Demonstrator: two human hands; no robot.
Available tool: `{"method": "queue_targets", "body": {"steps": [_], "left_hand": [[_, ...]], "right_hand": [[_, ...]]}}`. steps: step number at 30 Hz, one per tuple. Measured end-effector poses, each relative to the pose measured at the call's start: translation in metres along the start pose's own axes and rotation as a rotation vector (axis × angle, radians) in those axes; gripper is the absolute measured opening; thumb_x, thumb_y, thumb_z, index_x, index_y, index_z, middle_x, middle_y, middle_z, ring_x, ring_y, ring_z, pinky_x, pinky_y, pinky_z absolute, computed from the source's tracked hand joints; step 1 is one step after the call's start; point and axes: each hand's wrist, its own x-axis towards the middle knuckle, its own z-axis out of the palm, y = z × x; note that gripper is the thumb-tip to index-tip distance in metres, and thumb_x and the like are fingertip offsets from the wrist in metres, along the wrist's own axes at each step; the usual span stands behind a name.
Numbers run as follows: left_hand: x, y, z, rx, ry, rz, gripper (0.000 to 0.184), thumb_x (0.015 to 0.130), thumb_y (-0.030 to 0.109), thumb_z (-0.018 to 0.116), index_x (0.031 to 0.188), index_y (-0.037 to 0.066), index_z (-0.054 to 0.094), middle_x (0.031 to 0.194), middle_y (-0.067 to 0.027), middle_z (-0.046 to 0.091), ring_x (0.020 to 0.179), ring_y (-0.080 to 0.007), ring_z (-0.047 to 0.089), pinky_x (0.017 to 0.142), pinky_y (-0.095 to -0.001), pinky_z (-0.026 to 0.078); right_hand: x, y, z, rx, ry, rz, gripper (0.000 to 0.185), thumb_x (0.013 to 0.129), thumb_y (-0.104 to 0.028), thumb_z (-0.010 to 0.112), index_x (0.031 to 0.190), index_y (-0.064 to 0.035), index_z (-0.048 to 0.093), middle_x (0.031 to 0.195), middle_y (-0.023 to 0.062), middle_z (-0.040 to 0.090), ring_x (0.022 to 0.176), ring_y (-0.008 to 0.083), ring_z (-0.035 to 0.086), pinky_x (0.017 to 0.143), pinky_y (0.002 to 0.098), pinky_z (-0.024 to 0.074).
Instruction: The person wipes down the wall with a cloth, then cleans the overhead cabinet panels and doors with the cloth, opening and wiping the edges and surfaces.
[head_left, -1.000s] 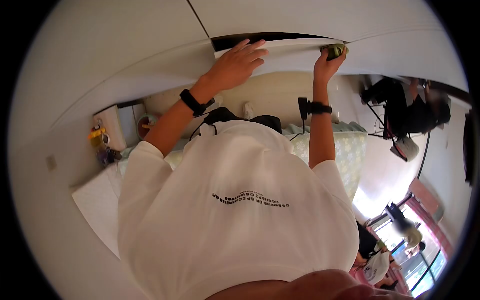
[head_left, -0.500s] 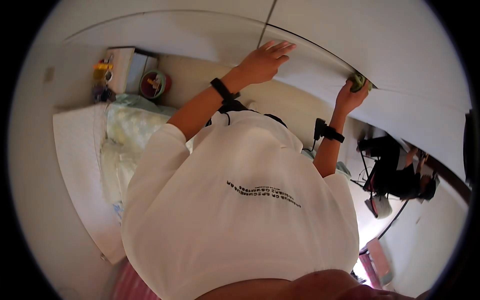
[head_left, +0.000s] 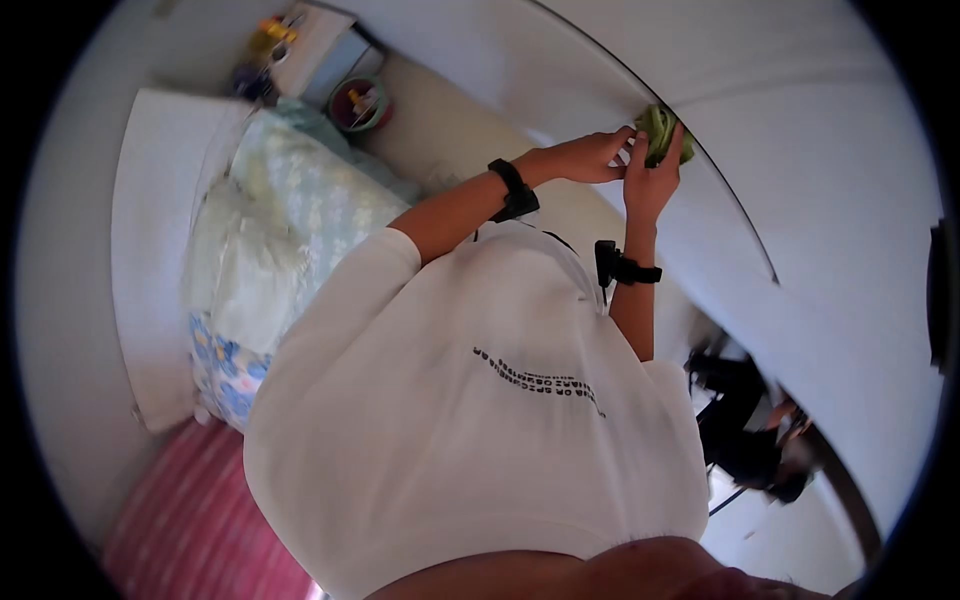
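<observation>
Seen from a head camera over the wearer's white short-sleeved T-shirt [head_left: 480,430], both arms reach up the view to a smooth white furniture front [head_left: 560,75], crossed by a thin dark seam [head_left: 722,170] that runs diagonally down to the right. The crumpled green cloth bundle [head_left: 657,135] sits right beside that seam, its upper edge close against the line. A strip of pale floor [head_left: 450,125] gives open room left of the hands, between the furniture and a bed with a pale green floral cover [head_left: 315,170]; a round tub with a green rim [head_left: 335,105] stands at its far end. Bare white surface spreads beyond the seam to the right, and a person in black clothing [head_left: 740,430] is well apart at the lower right. The cloth is mid-green with darker folds, bunched in uneven layers and bulging past the fingers. The right hand [head_left: 652,185] grasps it, fingers upright around its near side. The left hand [head_left: 592,158] comes in from the side, its fingertips meeting the right hand and the cloth's left edge; whether it also grips cannot be told.
</observation>
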Motion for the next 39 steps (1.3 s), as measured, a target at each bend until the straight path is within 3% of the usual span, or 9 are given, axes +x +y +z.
{"method": "queue_targets", "body": {"steps": [2,7,14,19,25,30,33,37,39], "left_hand": [[-0.012,-0.006,-0.018,-0.212,0.135,-0.067,0.052,0.091,0.005,0.065,0.133,-0.002,0.036,0.116,-0.0217,0.065,0.098,-0.0312,0.071,0.087,-0.0387,0.057],[-0.041,-0.015,-0.050,-0.195,0.359,-0.071,0.056,0.090,0.004,0.064,0.136,0.001,0.032,0.113,-0.0212,0.065,0.095,-0.0300,0.071,0.084,-0.0386,0.057],[-0.088,0.049,-0.029,-0.017,0.500,-0.025,0.073,0.089,0.013,0.072,0.143,0.003,0.023,0.115,-0.0237,0.064,0.100,-0.0337,0.068,0.085,-0.0393,0.056],[-0.158,0.083,-0.068,-0.029,0.731,-0.034,0.086,0.086,0.013,0.076,0.145,0.002,0.016,0.116,-0.0225,0.063,0.102,-0.0344,0.066,0.090,-0.0420,0.054],[-0.239,0.115,-0.104,-0.083,1.005,0.046,0.098,0.080,0.010,0.080,0.153,0.012,0.014,0.117,-0.0189,0.063,0.101,-0.0322,0.065,0.089,-0.0404,0.052],[-0.301,0.104,-0.091,0.231,1.264,0.034,0.048,0.082,0.010,0.075,0.125,0.011,0.054,0.108,-0.0152,0.067,0.095,-0.0301,0.067,0.081,-0.0433,0.052],[-0.330,0.087,-0.097,0.131,1.236,-0.214,0.031,0.084,0.012,0.073,0.109,0.004,0.057,0.099,-0.0157,0.067,0.086,-0.0319,0.069,0.075,-0.0439,0.053],[-0.364,0.044,-0.123,0.074,1.284,-0.375,0.034,0.086,0.009,0.069,0.114,0.004,0.051,0.093,-0.0174,0.068,0.081,-0.0324,0.071,0.072,-0.0436,0.054],[-0.380,0.045,-0.133,-0.178,1.449,-0.287,0.040,0.087,0.008,0.067,0.118,0.004,0.042,0.089,-0.0180,0.067,0.079,-0.0323,0.071,0.071,-0.0420,0.054]], "right_hand": [[0.004,-0.019,0.020,-0.054,-0.035,-0.078,0.064,0.094,-0.034,0.063,0.148,-0.0036,0.044,0.129,0.0250,0.062,0.110,0.0415,0.065,0.092,0.0441,0.0517],[0.013,-0.047,0.060,-0.109,-0.156,-0.188,0.063,0.096,-0.036,0.060,0.149,-0.0052,0.043,0.126,0.0232,0.065,0.109,0.0430,0.065,0.091,0.0457,0.0518],[-0.016,-0.098,-0.006,-0.020,-0.365,-0.425,0.047,0.102,-0.029,0.052,0.144,-0.0068,0.052,0.123,0.0229,0.067,0.107,0.0406,0.067,0.090,0.0439,0.0529],[-0.046,-0.151,-0.003,0.131,-0.741,-0.661,0.033,0.096,-0.007,0.059,0.129,-0.0070,0.062,0.118,0.0203,0.065,0.109,0.0379,0.063,0.093,0.0398,0.0506],[-0.052,-0.216,0.006,0.042,-0.816,-1.013,0.045,0.083,0.009,0.058,0.125,-0.0084,0.063,0.113,0.0170,0.057,0.112,0.0381,0.056,0.097,0.0421,0.0462],[-0.072,-0.274,0.017,0.078,-0.858,-1.124,0.054,0.079,0.014,0.055,0.128,-0.0091,0.062,0.113,0.0148,0.058,0.109,0.0328,0.058,0.094,0.0383,0.0472],[-0.066,-0.301,0.067,0.089,-0.883,-1.145,0.056,0.079,0.014,0.057,0.130,-0.0074,0.061,0.110,0.0123,0.058,0.104,0.0284,0.059,0.091,0.0357,0.0480],[-0.061,-0.337,0.155,-0.007,-0.959,-1.082,0.049,0.080,0.008,0.062,0.127,-0.0047,0.060,0.105,0.0110,0.059,0.096,0.0261,0.059,0.085,0.0349,0.0490],[-0.061,-0.343,0.193,0.082,-0.937,-1.161,0.041,0.081,0.005,0.064,0.121,-0.0041,0.061,0.102,0.0099,0.059,0.093,0.0244,0.059,0.081,0.0333,0.0487]]}}
